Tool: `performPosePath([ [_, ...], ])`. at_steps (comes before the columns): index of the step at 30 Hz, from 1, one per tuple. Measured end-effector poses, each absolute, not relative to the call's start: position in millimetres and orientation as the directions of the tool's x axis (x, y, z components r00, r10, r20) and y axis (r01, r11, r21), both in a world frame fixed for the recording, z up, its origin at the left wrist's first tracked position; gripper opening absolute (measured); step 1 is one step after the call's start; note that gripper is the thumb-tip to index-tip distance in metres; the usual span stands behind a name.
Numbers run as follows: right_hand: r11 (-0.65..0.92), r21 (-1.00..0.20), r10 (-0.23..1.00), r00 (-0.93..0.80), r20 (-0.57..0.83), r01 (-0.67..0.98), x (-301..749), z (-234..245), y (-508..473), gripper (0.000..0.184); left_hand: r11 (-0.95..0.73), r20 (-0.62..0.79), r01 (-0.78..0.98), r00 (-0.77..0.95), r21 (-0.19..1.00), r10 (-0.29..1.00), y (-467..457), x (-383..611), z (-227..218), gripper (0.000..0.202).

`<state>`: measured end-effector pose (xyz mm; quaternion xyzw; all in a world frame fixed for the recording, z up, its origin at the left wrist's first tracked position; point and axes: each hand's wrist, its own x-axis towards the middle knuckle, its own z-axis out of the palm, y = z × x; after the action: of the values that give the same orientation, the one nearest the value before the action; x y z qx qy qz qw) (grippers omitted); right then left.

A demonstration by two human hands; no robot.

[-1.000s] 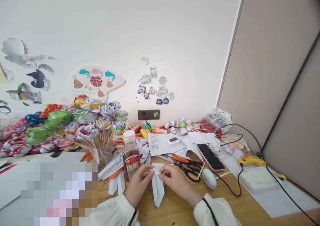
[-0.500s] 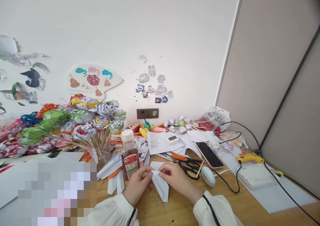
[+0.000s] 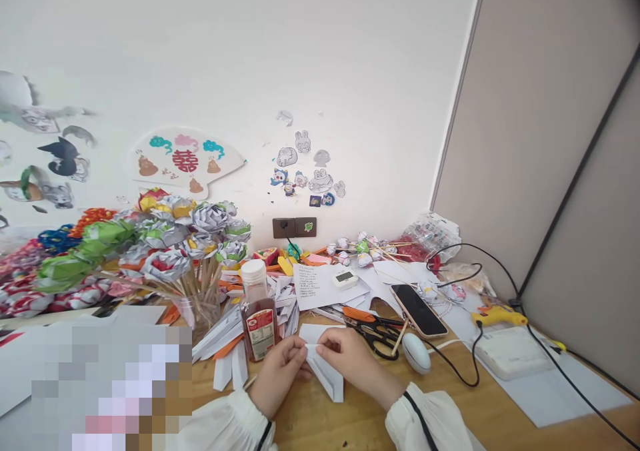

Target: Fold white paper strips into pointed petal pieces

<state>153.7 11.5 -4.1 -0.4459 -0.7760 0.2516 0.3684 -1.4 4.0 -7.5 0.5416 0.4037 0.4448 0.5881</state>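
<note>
Between my two hands is a folded white paper strip (image 3: 327,376), its creased end slanting down toward me over the wooden table. My left hand (image 3: 280,369) pinches the upper left edge of the strip with thumb and fingers. On the upper right edge, my right hand (image 3: 346,356) is closed in a pinch as well. Part of the paper's top is hidden behind the fingers. Just beyond the hands lies another white sheet (image 3: 313,332). A bottle with a red label (image 3: 259,318) stands upright beside my left hand, and black-handled scissors (image 3: 379,338) lie past my right hand.
Folded paper pieces (image 3: 231,364) lie left of the bottle. Paper flowers on sticks (image 3: 167,262) crowd the left side. A phone (image 3: 420,310), a white oval device (image 3: 416,353) and a yellow glue gun (image 3: 500,316) with cables occupy the right. A small timer (image 3: 345,278) rests on a written sheet.
The free end of the folded paper has swung slightly right, and its upper edge has turned between my fingers. Both hands keep their pinch in nearly the same place.
</note>
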Motion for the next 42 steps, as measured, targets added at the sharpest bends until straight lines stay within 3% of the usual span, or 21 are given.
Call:
performPosePath([
  [7, 0.481, -0.708, 0.873, -0.356, 0.333, 0.517, 155.7, -6.5, 14.2, 0.012, -0.014, 0.007, 0.019, 0.345, 1.000, 0.939, 2.9, 0.6, -9.5, 0.021],
  [15, 0.329, -0.892, 0.876, -0.452, 0.166, 0.311, 177.5, -13.2, 24.8, 0.025, 0.047, -0.033, -0.082, 0.159, 0.995, 0.987, 9.1, -7.6, -5.6, 0.025],
  [18, 0.259, -0.925, 0.888, -0.446, 0.114, 0.279, 182.1, -17.5, 28.4, 0.016, 0.083, -0.067, -0.103, 0.159, 0.991, 0.985, 9.8, -7.7, -6.0, 0.028],
  [23, 0.252, -0.935, 0.878, -0.466, 0.112, 0.250, 183.7, -17.8, 30.7, 0.009, 0.082, -0.070, -0.047, 0.211, 0.995, 0.975, 7.5, -4.1, -6.9, 0.030],
  [27, 0.252, -0.938, 0.884, -0.450, 0.124, 0.236, 180.8, -17.4, 28.9, 0.014, 0.057, -0.048, -0.028, 0.264, 0.998, 0.963, 7.4, -4.8, -6.2, 0.036],
  [35, 0.191, -0.981, 0.915, -0.369, 0.164, 0.038, 175.0, -14.1, 27.1, 0.028, 0.173, -0.109, -0.180, 0.317, 0.968, 0.942, 9.6, -8.5, -4.7, 0.054],
  [42, 0.180, -0.980, 0.915, -0.351, 0.196, -0.080, 172.3, -13.1, 26.1, 0.026, 0.187, -0.084, -0.290, 0.335, 0.939, 0.939, 5.0, -8.8, 1.0, 0.042],
])
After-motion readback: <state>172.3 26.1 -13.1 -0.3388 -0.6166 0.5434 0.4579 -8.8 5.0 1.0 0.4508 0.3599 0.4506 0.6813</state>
